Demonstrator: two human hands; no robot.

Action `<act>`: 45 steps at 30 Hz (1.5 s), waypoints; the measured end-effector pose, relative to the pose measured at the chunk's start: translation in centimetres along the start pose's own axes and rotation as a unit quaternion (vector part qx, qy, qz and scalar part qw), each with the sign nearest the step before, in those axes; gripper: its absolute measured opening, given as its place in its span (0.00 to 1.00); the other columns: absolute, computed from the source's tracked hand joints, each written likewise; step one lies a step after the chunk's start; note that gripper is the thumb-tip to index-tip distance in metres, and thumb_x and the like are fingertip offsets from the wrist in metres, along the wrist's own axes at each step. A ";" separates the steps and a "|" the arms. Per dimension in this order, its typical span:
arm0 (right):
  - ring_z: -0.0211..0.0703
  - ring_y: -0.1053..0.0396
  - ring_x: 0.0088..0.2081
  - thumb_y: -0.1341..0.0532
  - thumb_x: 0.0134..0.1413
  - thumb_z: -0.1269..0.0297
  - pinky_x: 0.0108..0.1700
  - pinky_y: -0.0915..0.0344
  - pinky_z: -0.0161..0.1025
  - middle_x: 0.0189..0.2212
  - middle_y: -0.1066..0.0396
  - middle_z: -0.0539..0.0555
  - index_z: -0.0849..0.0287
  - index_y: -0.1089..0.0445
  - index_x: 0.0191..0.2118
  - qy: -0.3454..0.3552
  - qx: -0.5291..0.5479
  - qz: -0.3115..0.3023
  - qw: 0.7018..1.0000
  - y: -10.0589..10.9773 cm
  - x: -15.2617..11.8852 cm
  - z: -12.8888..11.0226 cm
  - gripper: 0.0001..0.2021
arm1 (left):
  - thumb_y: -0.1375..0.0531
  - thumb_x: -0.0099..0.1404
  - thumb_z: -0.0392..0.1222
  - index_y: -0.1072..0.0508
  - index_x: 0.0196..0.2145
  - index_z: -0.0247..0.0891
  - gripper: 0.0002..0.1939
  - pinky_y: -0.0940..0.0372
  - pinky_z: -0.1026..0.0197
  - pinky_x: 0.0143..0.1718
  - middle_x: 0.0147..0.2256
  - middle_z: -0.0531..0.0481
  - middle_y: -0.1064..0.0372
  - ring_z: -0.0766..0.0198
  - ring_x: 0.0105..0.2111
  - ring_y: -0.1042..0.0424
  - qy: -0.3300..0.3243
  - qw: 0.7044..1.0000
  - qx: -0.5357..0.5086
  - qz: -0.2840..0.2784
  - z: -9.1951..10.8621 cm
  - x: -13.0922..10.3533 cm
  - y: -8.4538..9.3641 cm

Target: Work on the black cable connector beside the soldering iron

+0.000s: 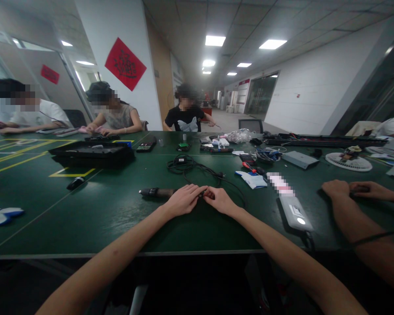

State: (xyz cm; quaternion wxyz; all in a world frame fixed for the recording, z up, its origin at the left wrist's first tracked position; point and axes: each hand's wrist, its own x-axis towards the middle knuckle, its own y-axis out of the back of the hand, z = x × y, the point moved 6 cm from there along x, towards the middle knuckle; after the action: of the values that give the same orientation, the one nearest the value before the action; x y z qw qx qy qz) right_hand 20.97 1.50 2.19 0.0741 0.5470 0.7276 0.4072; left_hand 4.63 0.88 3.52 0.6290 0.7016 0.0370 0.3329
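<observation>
While both hands pinch it, left hand (183, 199) and right hand (220, 201) grip a black cable (197, 168).

Your forearms reach forward and converge; your left hand (183, 200) lies palm-down with fingers curled, fingertips meeting those of your right hand (220, 200).

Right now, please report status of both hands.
Left hand and right hand together on black cable. Dark cylindrical tool beside left hand. Co-worker's hands right.

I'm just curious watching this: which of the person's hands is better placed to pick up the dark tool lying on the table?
Probably the left hand: the dark tool lies right beside it, seemingly touching. The right hand sits on the far side, pinching the cable.
</observation>
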 end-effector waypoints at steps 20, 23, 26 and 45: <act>0.41 0.27 0.34 0.35 0.61 0.65 0.38 0.32 0.36 0.34 0.23 0.53 0.60 0.26 0.40 0.008 0.002 0.001 1.000 0.0 -0.1 -0.2 0.04 | 0.46 0.73 0.38 0.49 0.71 0.44 0.32 0.36 0.51 0.55 0.54 0.43 0.31 0.54 0.54 0.32 -0.012 1.000 0.025 -0.010 -0.2 0.1 -0.4; 0.41 0.27 0.34 0.36 0.62 0.65 0.38 0.32 0.36 0.34 0.23 0.52 0.60 0.26 0.40 0.007 0.002 -0.001 1.000 0.0 0.0 -0.2 0.05 | 0.47 0.73 0.37 0.49 0.71 0.44 0.31 0.36 0.52 0.55 0.54 0.43 0.31 0.55 0.53 0.32 -0.006 1.000 0.026 -0.006 -0.2 0.1 -0.3; 0.41 0.27 0.34 0.36 0.61 0.66 0.38 0.32 0.36 0.33 0.23 0.52 0.60 0.26 0.40 0.006 -0.001 -0.001 1.000 0.0 0.0 -0.1 0.04 | 0.46 0.74 0.38 0.48 0.71 0.44 0.31 0.35 0.52 0.54 0.54 0.44 0.31 0.55 0.53 0.32 -0.003 1.000 0.027 0.002 -0.2 0.2 -0.2; 0.40 0.28 0.33 0.36 0.61 0.68 0.37 0.34 0.35 0.33 0.23 0.52 0.60 0.26 0.41 0.016 -0.010 0.001 1.000 -0.2 0.1 0.2 0.04 | 0.48 0.75 0.38 0.50 0.72 0.43 0.30 0.37 0.52 0.55 0.53 0.44 0.30 0.55 0.53 0.32 -0.018 0.999 0.041 -0.008 -0.2 0.2 -0.6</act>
State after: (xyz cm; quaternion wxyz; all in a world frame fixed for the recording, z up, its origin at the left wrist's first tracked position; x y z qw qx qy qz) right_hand 20.88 1.68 1.97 0.0672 0.5403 0.7239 0.4236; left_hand 4.94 1.26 3.11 0.6031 0.7320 0.0449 0.3137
